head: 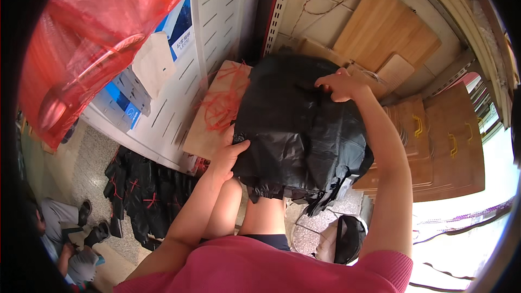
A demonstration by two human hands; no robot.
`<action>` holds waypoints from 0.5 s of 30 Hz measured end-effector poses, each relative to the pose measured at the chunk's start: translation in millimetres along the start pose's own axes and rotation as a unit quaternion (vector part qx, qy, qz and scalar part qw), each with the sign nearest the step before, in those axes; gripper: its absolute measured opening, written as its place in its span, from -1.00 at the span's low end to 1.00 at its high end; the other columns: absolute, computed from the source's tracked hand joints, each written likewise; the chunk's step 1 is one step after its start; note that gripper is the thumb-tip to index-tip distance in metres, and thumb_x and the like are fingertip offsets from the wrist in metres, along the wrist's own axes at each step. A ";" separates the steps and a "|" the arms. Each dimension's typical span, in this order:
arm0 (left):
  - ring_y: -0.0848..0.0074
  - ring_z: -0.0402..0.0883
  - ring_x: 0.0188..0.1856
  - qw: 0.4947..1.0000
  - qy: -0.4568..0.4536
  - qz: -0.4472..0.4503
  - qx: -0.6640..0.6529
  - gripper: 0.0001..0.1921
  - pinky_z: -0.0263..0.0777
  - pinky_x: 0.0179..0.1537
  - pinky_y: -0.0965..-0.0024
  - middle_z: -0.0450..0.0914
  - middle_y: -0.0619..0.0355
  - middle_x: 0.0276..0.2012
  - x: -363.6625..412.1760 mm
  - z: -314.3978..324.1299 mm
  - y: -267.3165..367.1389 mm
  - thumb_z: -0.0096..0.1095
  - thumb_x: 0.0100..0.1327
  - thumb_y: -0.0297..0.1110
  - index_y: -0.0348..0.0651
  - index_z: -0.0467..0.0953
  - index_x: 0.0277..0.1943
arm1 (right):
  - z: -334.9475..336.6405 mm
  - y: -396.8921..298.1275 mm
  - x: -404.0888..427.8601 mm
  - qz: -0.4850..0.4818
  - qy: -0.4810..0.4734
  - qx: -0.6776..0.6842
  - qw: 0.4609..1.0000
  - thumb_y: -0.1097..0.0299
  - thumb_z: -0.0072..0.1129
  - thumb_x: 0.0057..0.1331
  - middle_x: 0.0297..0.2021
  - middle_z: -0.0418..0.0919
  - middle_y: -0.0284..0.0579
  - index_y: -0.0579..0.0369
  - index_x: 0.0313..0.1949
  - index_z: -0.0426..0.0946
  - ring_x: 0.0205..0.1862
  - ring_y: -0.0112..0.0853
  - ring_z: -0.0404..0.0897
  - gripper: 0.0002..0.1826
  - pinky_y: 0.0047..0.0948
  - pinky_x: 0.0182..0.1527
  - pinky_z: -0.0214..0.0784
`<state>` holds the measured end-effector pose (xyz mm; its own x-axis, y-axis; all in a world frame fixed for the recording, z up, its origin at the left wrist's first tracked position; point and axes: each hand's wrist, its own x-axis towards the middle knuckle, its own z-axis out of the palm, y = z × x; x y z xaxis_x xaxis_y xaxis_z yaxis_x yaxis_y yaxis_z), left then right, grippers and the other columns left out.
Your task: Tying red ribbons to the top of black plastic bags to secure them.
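A thick, layered stack of black plastic bags [285,130] lies before me, over my thighs and the board behind. My left hand [232,154] grips its left edge, with the thumb on top and the fingers hidden beneath. At the stack's upper right is my right hand [340,85], its fingers bent over the black film. Whether those fingers pinch the film cannot be made out. Ragged, loose bag ends [325,195] hang at the near side. Beside the stack, a tangle of red plastic strips [222,106] rests on a pale wooden board [203,130].
Tied black bundles [142,191] lie on the floor at left. Red plastic sheeting [93,40] hangs at upper left near a white slotted panel [179,101]. Wooden cutting boards [452,142] with yellow handles stand at right. A seated person [77,248] is at lower left.
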<state>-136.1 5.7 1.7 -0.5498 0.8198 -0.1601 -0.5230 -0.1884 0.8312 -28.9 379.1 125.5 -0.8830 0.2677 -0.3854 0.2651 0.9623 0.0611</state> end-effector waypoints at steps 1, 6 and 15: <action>0.44 0.52 0.27 1.000 -0.002 0.003 -0.008 -0.41 0.42 0.29 0.32 0.54 0.14 0.27 0.3 0.3 -0.3 0.19 0.36 -0.61 -0.15 0.35 0.44 | -2.7 1.9 1.9 0.007 -0.011 -0.023 1.000 0.65 0.09 0.02 0.01 0.67 -0.27 -0.18 0.14 0.64 0.22 -0.29 0.52 -0.34 -0.13 0.37 0.04; 0.45 0.52 0.27 1.000 0.006 -0.011 -0.025 -0.42 0.42 0.29 0.34 0.54 0.13 0.27 -0.7 -1.8 -3.2 0.20 0.35 -0.62 -0.16 0.36 0.43 | 9.7 18.0 3.8 -0.045 0.028 -0.062 0.997 0.58 0.14 0.05 -0.19 0.73 -0.29 -0.22 -0.11 0.78 0.12 -0.25 0.58 -0.54 -0.13 0.30 0.09; 0.32 0.39 0.38 1.000 0.013 0.004 -0.004 -0.21 0.28 0.39 0.30 0.37 0.00 0.42 8.3 -10.0 -23.9 0.35 0.28 -0.45 -0.27 0.18 0.54 | 23.9 35.0 22.9 -0.018 -0.075 -0.165 0.983 0.46 0.15 0.22 -0.08 0.75 -0.24 -0.27 -0.15 0.81 0.21 -0.17 0.58 -0.67 0.19 0.36 0.17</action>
<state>-134.7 11.6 -24.9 -0.5703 0.8043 -0.1672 -0.5237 -0.1991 0.8283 -30.6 417.8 96.8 -0.8160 0.2475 -0.5224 0.0734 0.9408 0.3310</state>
